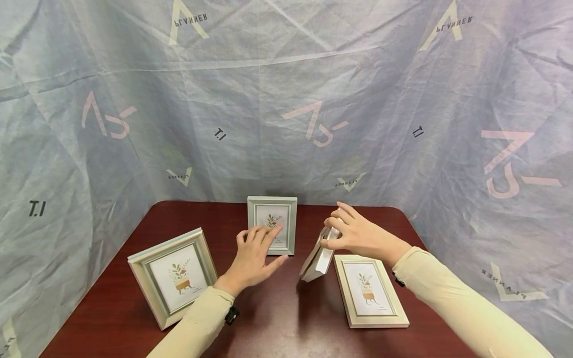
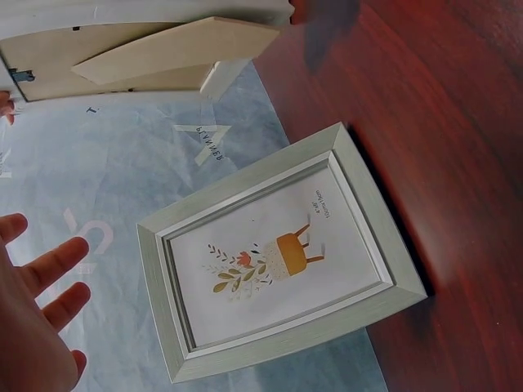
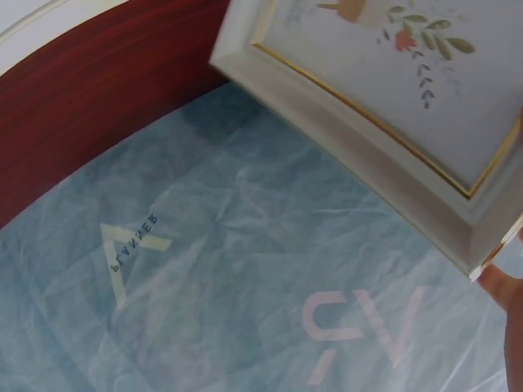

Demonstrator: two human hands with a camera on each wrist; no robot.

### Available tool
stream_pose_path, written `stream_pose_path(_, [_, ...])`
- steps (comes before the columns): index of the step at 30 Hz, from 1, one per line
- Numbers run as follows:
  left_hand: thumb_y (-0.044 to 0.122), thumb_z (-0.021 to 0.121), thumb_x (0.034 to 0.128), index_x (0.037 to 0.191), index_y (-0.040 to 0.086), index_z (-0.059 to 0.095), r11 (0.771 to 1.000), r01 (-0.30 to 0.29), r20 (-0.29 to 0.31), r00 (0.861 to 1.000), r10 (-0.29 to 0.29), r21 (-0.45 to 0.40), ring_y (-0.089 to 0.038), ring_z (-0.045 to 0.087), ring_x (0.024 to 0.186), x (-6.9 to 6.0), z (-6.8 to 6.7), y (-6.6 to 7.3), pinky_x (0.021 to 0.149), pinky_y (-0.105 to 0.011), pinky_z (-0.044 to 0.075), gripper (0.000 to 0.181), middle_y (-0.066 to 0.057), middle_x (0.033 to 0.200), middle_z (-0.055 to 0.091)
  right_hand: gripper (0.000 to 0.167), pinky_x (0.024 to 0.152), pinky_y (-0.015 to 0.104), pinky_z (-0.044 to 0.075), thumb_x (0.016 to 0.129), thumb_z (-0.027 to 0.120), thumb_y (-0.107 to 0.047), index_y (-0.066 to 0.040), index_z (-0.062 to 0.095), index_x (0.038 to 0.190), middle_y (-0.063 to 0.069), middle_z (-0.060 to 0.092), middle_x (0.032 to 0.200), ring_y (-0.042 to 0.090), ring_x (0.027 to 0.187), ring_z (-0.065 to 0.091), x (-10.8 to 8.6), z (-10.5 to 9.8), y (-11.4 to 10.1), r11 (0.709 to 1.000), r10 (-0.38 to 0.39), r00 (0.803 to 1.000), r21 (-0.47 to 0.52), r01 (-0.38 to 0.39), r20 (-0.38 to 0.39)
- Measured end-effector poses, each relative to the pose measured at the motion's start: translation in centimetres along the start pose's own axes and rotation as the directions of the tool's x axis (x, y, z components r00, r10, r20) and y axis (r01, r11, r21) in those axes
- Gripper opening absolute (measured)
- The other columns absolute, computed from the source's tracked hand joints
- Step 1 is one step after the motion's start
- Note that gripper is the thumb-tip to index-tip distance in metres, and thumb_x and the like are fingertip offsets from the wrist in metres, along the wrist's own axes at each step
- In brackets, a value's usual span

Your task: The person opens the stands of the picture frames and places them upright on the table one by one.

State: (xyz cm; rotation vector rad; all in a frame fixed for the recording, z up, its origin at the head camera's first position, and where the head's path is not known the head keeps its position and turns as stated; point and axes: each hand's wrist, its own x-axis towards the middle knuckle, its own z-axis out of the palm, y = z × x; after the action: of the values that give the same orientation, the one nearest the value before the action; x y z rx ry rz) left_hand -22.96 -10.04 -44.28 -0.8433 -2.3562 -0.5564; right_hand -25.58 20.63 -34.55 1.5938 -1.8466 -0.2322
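My right hand (image 1: pixel 360 232) grips a white picture frame (image 1: pixel 326 256) by its upper edge, thumb on one side and fingers on the other. This frame is tilted, and its lower end looks raised above the table. Its beige back and easel stand (image 2: pixel 180 51) show in the left wrist view; the right wrist view has its front with a gold inner border (image 3: pixel 359 110). My left hand (image 1: pixel 254 256) hovers with fingers spread, holding nothing. Behind it, a pale grey-green picture frame (image 1: pixel 272 201) stands upright at the back, partly covered by the fingers.
On the left a cream-and-gold picture frame (image 1: pixel 147 278) stands leaning back. A cream picture frame (image 1: pixel 378 322) lies face up at the right, beneath my right forearm. The dark red table (image 1: pixel 268 318) is enclosed by printed grey cloth (image 1: pixel 250 124) at the back and sides.
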Motion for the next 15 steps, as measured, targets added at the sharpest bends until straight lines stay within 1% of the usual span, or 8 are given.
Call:
stream_pose_path(3, [0.072, 0.024, 0.0971, 0.150, 0.017, 0.042, 1.000, 0.001, 0.005, 1.000, -0.001, 0.000, -0.030, 0.043, 0.121, -0.05, 0.05, 0.07, 0.092, -0.056, 0.027, 0.079, -0.007, 0.125, 0.054, 0.047, 0.102, 0.060, 0.038, 0.077, 0.069, 0.005, -0.028, 0.056, 0.109, 0.009, 0.055, 0.104, 0.032, 0.099, 0.054, -0.08, -0.04, 0.07, 1.000, -0.027, 1.000, -0.004, 0.027, -0.001])
stream_pose_path(6, [0.072, 0.026, 0.0969, 0.149, 0.016, 0.044, 1.000, 0.002, 0.008, 1.000, -0.002, -0.006, -0.031, 0.043, 0.122, -0.13, 0.13, 0.12, 0.092, -0.057, 0.027, 0.078, -0.007, 0.126, 0.053, 0.043, 0.102, 0.061, 0.037, 0.084, 0.058, 0.005, -0.028, 0.054, 0.110, 0.009, 0.054, 0.104, 0.031, 0.099, 0.054, -0.16, -0.01, 0.13, 0.998, -0.058, 0.998, -0.008, 0.058, -0.006])
stream_pose_path(9, [0.065, 0.043, 0.0960, 0.148, 0.015, 0.046, 1.000, -0.001, 0.013, 1.000, 0.001, -0.007, -0.031, 0.044, 0.122, -0.18, 0.20, 0.20, 0.093, -0.056, 0.027, 0.072, -0.006, 0.126, 0.053, 0.042, 0.103, 0.061, 0.037, 0.089, 0.048, 0.006, -0.029, 0.050, 0.112, 0.008, 0.053, 0.106, 0.031, 0.101, 0.055, -0.21, -0.10, 0.19, 0.996, -0.083, 0.997, -0.028, 0.083, -0.001])
stream_pose_path(12, [0.055, 0.058, 0.0908, 0.146, 0.014, 0.049, 1.000, -0.003, 0.016, 1.000, 0.003, -0.004, -0.030, 0.044, 0.121, -0.23, 0.30, 0.31, 0.092, -0.056, 0.027, 0.069, -0.006, 0.126, 0.053, 0.042, 0.102, 0.059, 0.039, 0.094, 0.041, 0.006, -0.030, 0.047, 0.114, 0.008, 0.053, 0.107, 0.029, 0.102, 0.055, -0.21, -0.22, 0.28, 0.993, -0.108, 0.994, -0.052, 0.108, -0.002])
stream_pose_path(13, [0.052, 0.061, 0.0889, 0.146, 0.014, 0.049, 1.000, -0.004, 0.017, 1.000, 0.004, -0.001, -0.030, 0.044, 0.121, -0.23, 0.32, 0.35, 0.092, -0.056, 0.027, 0.070, -0.006, 0.126, 0.053, 0.042, 0.101, 0.060, 0.040, 0.095, 0.039, 0.006, -0.031, 0.047, 0.115, 0.008, 0.053, 0.108, 0.029, 0.102, 0.055, -0.18, -0.23, 0.33, 0.991, -0.122, 0.992, -0.059, 0.122, -0.010])
stream_pose_path(15, [0.051, 0.063, 0.0879, 0.146, 0.015, 0.049, 1.000, -0.005, 0.020, 1.000, 0.005, 0.006, -0.029, 0.044, 0.121, -0.25, 0.38, 0.38, 0.093, -0.055, 0.027, 0.070, -0.006, 0.126, 0.053, 0.042, 0.098, 0.060, 0.042, 0.097, 0.036, 0.006, -0.030, 0.047, 0.115, 0.008, 0.053, 0.107, 0.028, 0.100, 0.055, -0.06, -0.20, 0.42, 0.986, -0.155, 0.987, -0.061, 0.152, -0.044])
